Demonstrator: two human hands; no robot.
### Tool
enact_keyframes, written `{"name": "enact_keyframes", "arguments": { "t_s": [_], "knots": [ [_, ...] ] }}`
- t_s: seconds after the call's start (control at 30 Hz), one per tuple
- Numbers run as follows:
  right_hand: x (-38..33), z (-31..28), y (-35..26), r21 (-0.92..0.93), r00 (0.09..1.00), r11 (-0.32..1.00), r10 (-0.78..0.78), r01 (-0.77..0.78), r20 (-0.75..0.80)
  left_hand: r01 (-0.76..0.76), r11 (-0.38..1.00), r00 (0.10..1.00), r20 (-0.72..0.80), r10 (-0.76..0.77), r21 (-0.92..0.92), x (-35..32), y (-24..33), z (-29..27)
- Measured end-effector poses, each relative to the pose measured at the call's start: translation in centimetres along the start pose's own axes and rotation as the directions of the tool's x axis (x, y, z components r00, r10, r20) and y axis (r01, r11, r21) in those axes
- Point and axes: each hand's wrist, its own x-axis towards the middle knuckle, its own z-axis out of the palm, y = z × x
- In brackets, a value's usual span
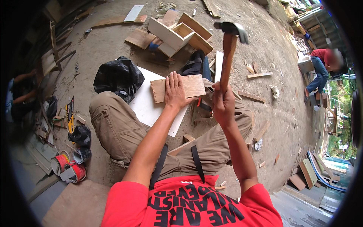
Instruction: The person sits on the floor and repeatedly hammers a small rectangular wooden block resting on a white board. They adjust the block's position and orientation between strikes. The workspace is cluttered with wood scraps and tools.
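Observation:
My right hand (224, 104) is closed round the wooden handle of a claw hammer (227, 62), which stands raised with its dark metal head uppermost. Flat on a short light-brown wooden board (193, 86) lies my left hand (174, 90), its fingers stretched out together and the thumb spread aside. The board rests between my bent legs, over a larger white panel (145, 109). Small marks run along the board's left end; I cannot tell whether they are nails. Just right of the board, a tool with orange and black parts (204, 106) is partly hidden.
Ahead sits a partly built wooden box (177, 36) among loose boards. A black plastic bag (118, 77) lies at left, with a yellow handsaw (70, 113) and red cans (75, 172) farther out. Wood scraps (259, 75) litter the ground. A person in red (321, 64) bends over at far right.

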Motion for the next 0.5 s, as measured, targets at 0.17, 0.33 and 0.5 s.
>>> {"name": "enact_keyframes", "arguments": {
  "t_s": [0.17, 0.33, 0.5],
  "knots": [
    [-4.6, 0.1, 5.4, -0.511, 0.895, 0.797, 0.433, -0.322, 0.111, 0.0, 0.994, 0.994, 0.105, -0.011, 0.108, 0.3, 0.8, -1.2],
    [-6.4, -1.2, 1.7, -0.226, 0.937, 0.918, 0.346, -0.325, 0.057, -0.009, 0.996, 1.0, 0.017, 0.008, 0.09, 0.2, -0.1, -0.1],
    [-8.6, -2.6, 2.5, -0.042, 0.969, 0.977, 0.199, -0.207, -0.149, 0.025, 1.0, 1.0, -0.002, -0.025, -0.01, 1.0, 0.2, -2.2]
  ]
}}
